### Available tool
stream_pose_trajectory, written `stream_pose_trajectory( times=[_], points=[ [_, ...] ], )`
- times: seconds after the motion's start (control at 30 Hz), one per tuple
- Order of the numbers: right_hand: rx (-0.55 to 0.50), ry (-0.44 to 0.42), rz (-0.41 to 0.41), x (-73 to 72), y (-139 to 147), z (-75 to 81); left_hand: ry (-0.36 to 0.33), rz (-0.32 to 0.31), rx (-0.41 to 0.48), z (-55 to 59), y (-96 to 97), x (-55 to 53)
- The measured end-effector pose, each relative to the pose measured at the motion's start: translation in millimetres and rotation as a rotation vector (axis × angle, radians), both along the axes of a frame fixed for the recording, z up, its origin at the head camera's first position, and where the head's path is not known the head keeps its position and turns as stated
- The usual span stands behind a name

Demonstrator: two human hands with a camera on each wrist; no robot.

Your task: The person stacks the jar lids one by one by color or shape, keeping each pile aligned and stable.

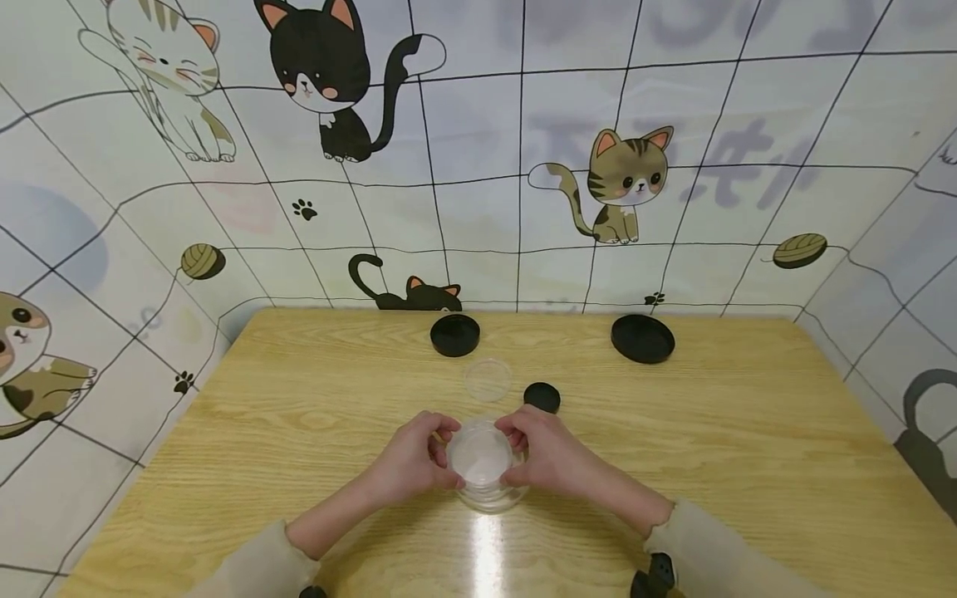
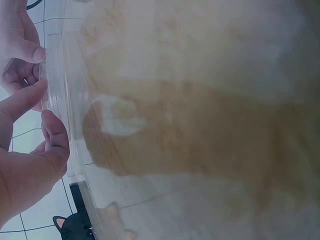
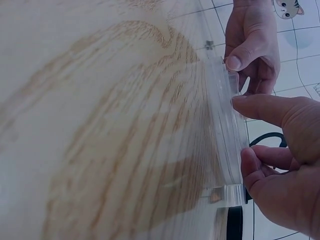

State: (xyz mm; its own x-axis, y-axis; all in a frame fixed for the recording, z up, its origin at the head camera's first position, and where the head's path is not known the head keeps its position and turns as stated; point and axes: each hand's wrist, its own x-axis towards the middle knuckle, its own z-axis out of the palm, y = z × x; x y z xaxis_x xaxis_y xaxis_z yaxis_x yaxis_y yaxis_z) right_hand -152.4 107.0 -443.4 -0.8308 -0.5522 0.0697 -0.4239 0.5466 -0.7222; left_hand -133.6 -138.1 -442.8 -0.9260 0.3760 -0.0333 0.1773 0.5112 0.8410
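In the head view, a stack of clear round plastic dishes stands near the middle of the table, its wider lower dishes (image 1: 489, 503) showing under a smaller clear round dish (image 1: 480, 453) on top. My left hand (image 1: 414, 458) pinches the small dish's left edge between thumb and fingers. Opposite, my right hand (image 1: 549, 455) grips the right edge the same way. From the side, the right wrist view shows the stacked dishes (image 3: 222, 120) low on the table, with the fingertips at the uppermost rim. Whether the top dish touches those below is unclear.
Just beyond the hands lie a flat clear disc (image 1: 488, 379) and a small black round piece (image 1: 542, 397). Farther back are a black round dish (image 1: 454, 335) and a larger black round dish (image 1: 643, 338). A cat-patterned curtain (image 1: 478, 216) borders the wooden table (image 1: 336, 374).
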Motion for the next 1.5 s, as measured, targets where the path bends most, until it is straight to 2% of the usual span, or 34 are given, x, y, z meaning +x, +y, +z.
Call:
stream_pose_trajectory(
  times=[0.23,0.37,0.57,0.67,0.8,0.93,1.07,1.23,1.37,1.5],
  points=[
    [0.022,-0.008,-0.007,-0.8,-1,1.9,-0.012,-0.005,0.001,-0.6,-1.6,-1.7],
    [0.005,-0.048,-0.010,-0.5,1,5.0,-0.012,-0.002,0.003,-1.8,-2.6,-2.7],
    [-0.057,-0.058,-0.002,-6.5,12,14.7,-0.019,0.005,0.001,6.4,-5.6,-9.1],
    [-0.097,-0.070,-0.014,-16.8,17,23.0,-0.026,0.013,0.032,12.9,-8.7,-22.1],
    [-0.152,-0.120,-0.046,-40.3,20,33.5,-0.029,0.026,0.119,17.7,-11.2,-48.5],
    [-0.151,-0.118,-0.051,-70.8,23,32.9,-0.011,0.045,0.166,14.5,-13.1,-75.2],
    [-0.112,-0.124,-0.049,-95.3,26,24.4,-0.019,0.056,0.124,6.2,-13.0,-94.8],
    [-0.069,-0.157,-0.033,-111.6,28,13.8,-0.066,0.056,0.085,-4.4,-8.9,-109.7],
    [-0.035,-0.194,0.001,-119.8,26,4.3,-0.118,0.049,0.113,-8.5,-4.0,-113.9],
    [-0.005,-0.210,0.029,-123.4,22,0.3,-0.133,0.050,0.114,-10.8,-1.3,-115.5]
  ],
)
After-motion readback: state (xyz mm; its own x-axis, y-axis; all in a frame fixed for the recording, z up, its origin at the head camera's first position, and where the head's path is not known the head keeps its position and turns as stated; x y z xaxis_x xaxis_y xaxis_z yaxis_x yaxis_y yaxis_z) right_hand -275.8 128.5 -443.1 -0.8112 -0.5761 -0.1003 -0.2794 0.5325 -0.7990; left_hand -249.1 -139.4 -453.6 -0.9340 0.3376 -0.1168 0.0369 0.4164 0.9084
